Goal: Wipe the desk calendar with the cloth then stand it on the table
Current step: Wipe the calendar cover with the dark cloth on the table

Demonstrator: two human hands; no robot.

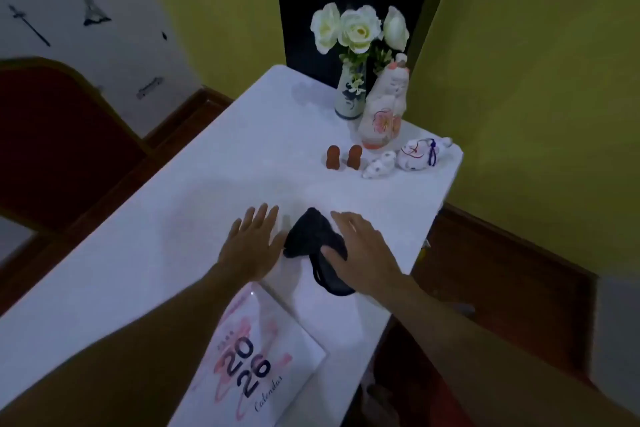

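Observation:
The desk calendar [263,357] lies flat on the white table [145,253] near the front edge, its white cover showing pink swirls and dark numerals; my left forearm crosses over its far corner. A dark crumpled cloth [313,243] rests on the table beyond it. My right hand [360,253] lies on the cloth's right side, the thumb pressing into the fabric and the fingers spread over it. My left hand [252,243] is flat on the table, fingers apart, just left of the cloth and holding nothing.
At the table's far right stand a vase of white flowers [353,90], a tall ceramic figurine [384,107], two small orange figures [344,157] and two small white ceramic animals [401,158]. The right table edge [429,229] runs close to my right hand. A dark red chair [59,142] stands at the left.

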